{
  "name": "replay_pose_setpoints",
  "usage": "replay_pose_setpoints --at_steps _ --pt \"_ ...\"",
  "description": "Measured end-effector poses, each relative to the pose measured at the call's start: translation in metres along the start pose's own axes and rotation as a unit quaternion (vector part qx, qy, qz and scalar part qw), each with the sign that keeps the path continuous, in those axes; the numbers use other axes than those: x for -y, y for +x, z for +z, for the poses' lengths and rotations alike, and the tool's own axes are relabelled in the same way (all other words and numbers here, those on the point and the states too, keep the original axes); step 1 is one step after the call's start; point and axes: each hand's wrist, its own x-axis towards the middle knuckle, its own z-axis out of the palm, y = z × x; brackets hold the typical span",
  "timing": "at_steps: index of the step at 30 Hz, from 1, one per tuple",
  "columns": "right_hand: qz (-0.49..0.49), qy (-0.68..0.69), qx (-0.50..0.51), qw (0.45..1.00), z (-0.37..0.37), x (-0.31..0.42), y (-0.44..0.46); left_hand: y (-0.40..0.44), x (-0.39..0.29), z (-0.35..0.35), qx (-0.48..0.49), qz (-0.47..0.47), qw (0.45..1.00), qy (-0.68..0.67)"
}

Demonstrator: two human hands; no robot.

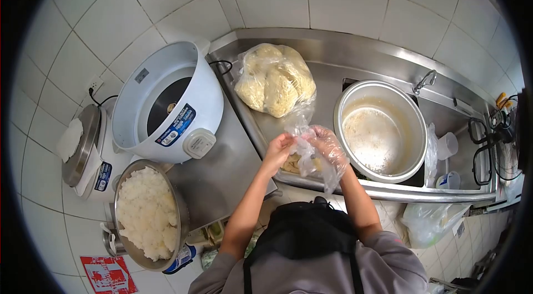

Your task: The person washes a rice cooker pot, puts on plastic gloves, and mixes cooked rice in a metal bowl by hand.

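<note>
My left hand [277, 152] is bare, its fingers pinched on thin clear plastic [307, 163] in front of me. A loose clear plastic glove covers my right hand [328, 145]; its fingers are bent in against the same plastic, and their tips are partly hidden. I cannot tell whether this plastic is a second glove or a bag. Just beyond my hands, on the steel counter, lies a clear bag of yellow noodles [276, 80], its gathered end reaching toward my fingers. Right of my hands stands a large metal pot [379, 127] with whitish residue inside.
At left stand an open rice cooker body [208, 94] and a lidded cooker [83, 152]. A pot of cooked rice [147, 213] sits nearer me. A faucet [426, 80], plastic cups [447, 147] and a black rack [482, 144] are at the sink. A plastic bag [433, 222] hangs below.
</note>
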Motion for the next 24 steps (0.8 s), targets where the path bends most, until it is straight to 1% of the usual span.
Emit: replay_pose_setpoints --at_steps 1,4,7,10,11,13,14,15,17,18,20,21,22,23,24 --pt "-0.021 -0.046 -0.012 0.999 -0.002 -0.007 0.003 0.001 0.004 0.001 -0.019 0.002 1.0 -0.003" --pt "0.04 -0.109 -0.009 0.993 -0.011 -0.01 0.006 -0.005 -0.011 0.005 -0.103 0.033 0.991 -0.079" --pt "0.005 -0.019 -0.012 1.0 -0.019 -0.015 -0.001 -0.006 -0.023 -0.006 -0.16 0.038 0.953 -0.254" --pt "0.07 -0.043 -0.02 0.996 -0.033 -0.005 -0.002 -0.005 -0.026 -0.016 -0.211 0.094 0.937 -0.261" --pt "0.038 -0.033 -0.047 0.998 -0.03 0.006 -0.003 -0.001 -0.027 -0.016 -0.258 0.135 0.935 -0.201" --pt "-0.026 -0.012 -0.099 0.995 -0.019 0.028 -0.005 -0.007 -0.035 -0.014 -0.228 0.136 0.952 -0.151" --pt "-0.119 -0.081 -0.065 0.987 -0.016 0.028 0.001 -0.01 -0.039 -0.011 -0.213 0.135 0.96 -0.126" --pt "-0.21 -0.15 -0.032 0.966 -0.012 0.029 0.008 -0.011 -0.044 -0.008 -0.198 0.134 0.965 -0.104" --pt "-0.22 -0.18 0.043 0.958 -0.003 0.035 0.014 -0.011 -0.052 -0.001 -0.164 0.13 0.976 -0.06" --pt "-0.225 -0.193 0.08 0.952 0.002 0.039 0.016 -0.012 -0.054 0.003 -0.163 0.114 0.977 -0.071" --pt "-0.061 -0.098 0.157 0.981 0.002 0.034 0.025 -0.012 -0.06 0.005 -0.163 0.088 0.978 -0.094" --pt "0.0 0.08 0.103 0.991 0.004 0.021 0.03 -0.011 -0.057 0.002 -0.182 0.07 0.968 -0.157" --pt "0.036 0.201 0.158 0.966 -0.006 0.015 0.033 -0.013 -0.052 -0.001 -0.175 0.034 0.968 -0.179" --pt "0.074 0.319 0.21 0.921 -0.014 0.016 0.033 -0.018 -0.046 -0.004 -0.169 -0.003 0.965 -0.2" --pt "0.112 0.43 0.258 0.858 -0.014 0.022 0.03 -0.024 -0.038 -0.007 -0.163 -0.041 0.961 -0.221"
